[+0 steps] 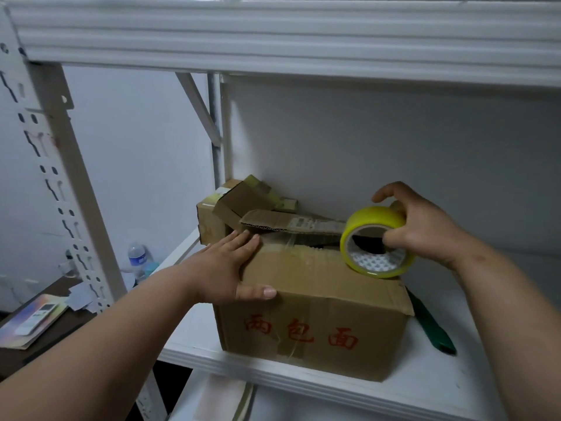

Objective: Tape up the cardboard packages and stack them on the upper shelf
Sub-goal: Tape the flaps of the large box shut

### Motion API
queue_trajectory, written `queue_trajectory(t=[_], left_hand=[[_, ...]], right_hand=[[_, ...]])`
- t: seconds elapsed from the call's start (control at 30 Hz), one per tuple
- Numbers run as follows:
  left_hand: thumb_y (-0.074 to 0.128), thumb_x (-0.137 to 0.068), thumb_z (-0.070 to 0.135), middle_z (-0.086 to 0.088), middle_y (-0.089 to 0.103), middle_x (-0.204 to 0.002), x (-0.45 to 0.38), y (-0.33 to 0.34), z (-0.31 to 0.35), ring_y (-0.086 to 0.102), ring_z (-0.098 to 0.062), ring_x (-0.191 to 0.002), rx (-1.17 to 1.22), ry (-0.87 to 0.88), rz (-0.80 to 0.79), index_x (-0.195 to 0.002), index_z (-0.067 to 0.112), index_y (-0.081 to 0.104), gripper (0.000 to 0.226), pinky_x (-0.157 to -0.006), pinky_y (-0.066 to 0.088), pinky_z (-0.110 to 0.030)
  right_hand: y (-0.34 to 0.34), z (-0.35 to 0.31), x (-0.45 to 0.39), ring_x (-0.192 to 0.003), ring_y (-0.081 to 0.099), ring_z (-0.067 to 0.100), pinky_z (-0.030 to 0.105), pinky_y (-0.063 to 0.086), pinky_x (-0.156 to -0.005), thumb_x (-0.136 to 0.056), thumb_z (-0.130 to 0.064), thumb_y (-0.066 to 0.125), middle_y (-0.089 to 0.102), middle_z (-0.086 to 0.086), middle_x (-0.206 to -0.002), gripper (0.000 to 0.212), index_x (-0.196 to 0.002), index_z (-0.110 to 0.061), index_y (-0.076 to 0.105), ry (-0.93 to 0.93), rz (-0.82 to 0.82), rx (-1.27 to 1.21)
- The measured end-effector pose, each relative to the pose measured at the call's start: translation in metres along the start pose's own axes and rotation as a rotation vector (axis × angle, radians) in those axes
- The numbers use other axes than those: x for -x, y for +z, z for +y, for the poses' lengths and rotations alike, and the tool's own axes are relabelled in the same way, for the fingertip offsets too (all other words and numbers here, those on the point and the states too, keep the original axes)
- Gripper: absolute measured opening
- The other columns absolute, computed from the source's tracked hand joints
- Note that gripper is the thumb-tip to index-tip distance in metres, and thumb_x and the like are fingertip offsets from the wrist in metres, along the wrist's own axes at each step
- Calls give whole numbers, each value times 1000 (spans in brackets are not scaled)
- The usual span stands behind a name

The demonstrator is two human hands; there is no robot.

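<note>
A brown cardboard box with red characters on its front stands on the white shelf. Its far flap stands partly raised. My left hand lies flat on the box's top left corner, fingers straight, thumb over the front edge. My right hand grips a yellow tape roll that rests on the box's top right, with a strip of clear tape running left from it along the seam. A second, smaller cardboard box with loose flaps sits behind, at the back left.
A green-handled tool lies on the shelf to the right of the box. The upper shelf's white beam runs overhead. At the left, past the slotted upright, a dark table carries a water bottle, papers and a book.
</note>
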State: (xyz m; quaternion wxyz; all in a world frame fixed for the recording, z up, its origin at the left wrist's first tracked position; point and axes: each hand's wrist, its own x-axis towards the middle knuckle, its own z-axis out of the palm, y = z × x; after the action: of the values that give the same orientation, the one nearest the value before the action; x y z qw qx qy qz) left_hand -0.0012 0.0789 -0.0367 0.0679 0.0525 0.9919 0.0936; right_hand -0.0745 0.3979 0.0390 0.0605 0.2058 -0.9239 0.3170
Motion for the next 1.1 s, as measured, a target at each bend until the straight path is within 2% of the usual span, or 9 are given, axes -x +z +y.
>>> queue_trajectory(t=[0.07,0.17,0.33,0.47,0.6,0.73,0.83,1.0,1.1], left_hand=[[23,-39,109,10,-13,-164,-1,0,0,-16,-11,-150,27,-1,-7,-156,36,-7,140,-124,0,-43],[28,-40,108,10,-13,-164,0,1,-2,-16,-9,-150,58,1,-2,-156,37,-6,140,-124,1,-43],[27,-40,109,10,-15,-164,-2,3,-2,-18,-10,-149,60,-2,-4,-156,38,-7,140,-124,1,-44],[26,-38,109,8,-13,-164,-3,2,-3,-17,-10,-149,65,-5,5,-157,36,-3,142,-124,1,-42],[31,-40,108,9,-13,-164,-3,2,-2,-17,-10,-149,74,-3,-18,-156,39,-2,138,-124,0,-44],[33,-45,105,10,-15,-164,-4,0,-2,-18,-12,-149,58,-14,-48,-155,42,-3,132,-124,0,-46],[34,-47,104,10,-15,-164,-4,-2,-1,-18,-12,-149,59,-20,-59,-155,42,-2,130,-124,0,-47],[32,-41,107,10,-18,-163,-3,-6,2,-21,-14,-149,65,-25,-106,-150,52,-6,128,-123,0,-51],[22,-33,110,7,-18,-164,1,-15,13,-21,-16,-149,5,-54,-173,-148,57,-5,129,-122,0,-52]], right_hand=[[-11,8,4,-75,56,14,27,38,-57,-74,-3,70,59,2,-94,54,-112,-35,51,-18,8,79],[-16,17,9,-86,58,18,25,41,-63,-76,1,67,62,2,-107,55,-119,-32,57,-37,26,137],[-17,37,12,-117,53,31,37,47,-91,-77,4,60,54,6,-136,67,-137,-25,53,-96,123,355],[-21,59,21,-111,56,36,40,49,-83,-73,10,57,58,11,-129,67,-131,-22,57,-50,210,442],[-8,81,25,-101,57,39,39,48,-76,-71,13,54,57,16,-117,63,-126,-19,58,-33,184,402],[4,97,27,-101,54,34,37,46,-75,-73,15,51,47,5,-106,63,-124,-21,57,-33,115,351],[10,104,31,-104,50,28,33,41,-75,-74,14,50,41,-2,-106,64,-124,-25,56,-11,66,334],[22,107,37,-106,50,27,35,46,-81,-74,16,50,44,2,-111,69,-127,-27,52,33,2,294],[27,108,38,-106,52,29,39,50,-83,-75,15,50,44,3,-113,70,-129,-29,49,57,-17,281]])
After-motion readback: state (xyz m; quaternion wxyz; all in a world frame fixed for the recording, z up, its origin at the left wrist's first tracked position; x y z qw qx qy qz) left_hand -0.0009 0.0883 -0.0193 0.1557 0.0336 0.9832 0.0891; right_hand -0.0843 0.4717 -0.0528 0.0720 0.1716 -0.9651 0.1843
